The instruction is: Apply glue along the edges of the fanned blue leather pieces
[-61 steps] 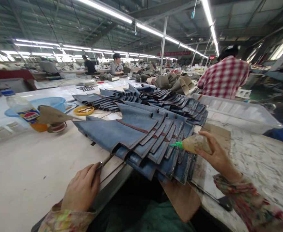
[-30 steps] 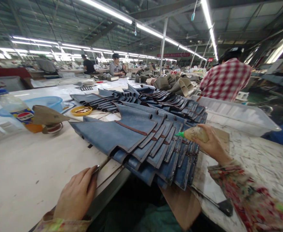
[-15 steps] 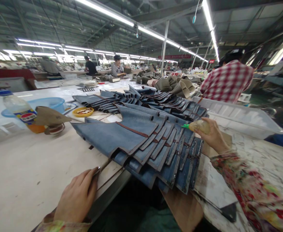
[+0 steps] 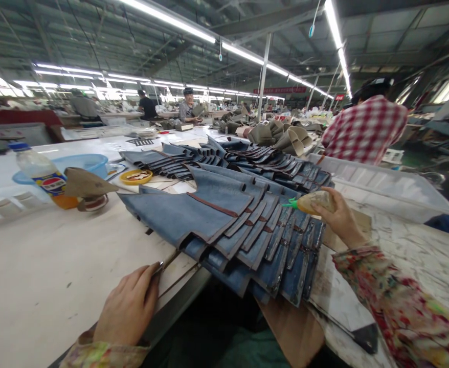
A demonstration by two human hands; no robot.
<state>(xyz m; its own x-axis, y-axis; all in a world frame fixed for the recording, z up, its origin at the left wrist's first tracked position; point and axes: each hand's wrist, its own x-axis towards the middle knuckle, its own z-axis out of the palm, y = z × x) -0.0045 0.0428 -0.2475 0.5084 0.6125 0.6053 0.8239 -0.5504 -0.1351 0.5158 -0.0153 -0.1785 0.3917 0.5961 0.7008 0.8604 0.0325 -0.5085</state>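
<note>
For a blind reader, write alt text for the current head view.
The wearer's right hand holds a yellowish squeeze bottle, its green nozzle over overlapping, dark-edged blue sheets, fanned out. The left hand, on a pale tabletop, grips a slim, partly hidden object. A translucent plastic bin stands beyond.

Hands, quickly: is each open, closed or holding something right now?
Left hand: closed on a slim tool, partly hidden.
Right hand: closed around a bottle with a green nozzle.

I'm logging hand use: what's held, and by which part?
The right hand holds a green-tipped bottle by its body. A slim thing shows at the left hand; its grip is unclear.
</note>
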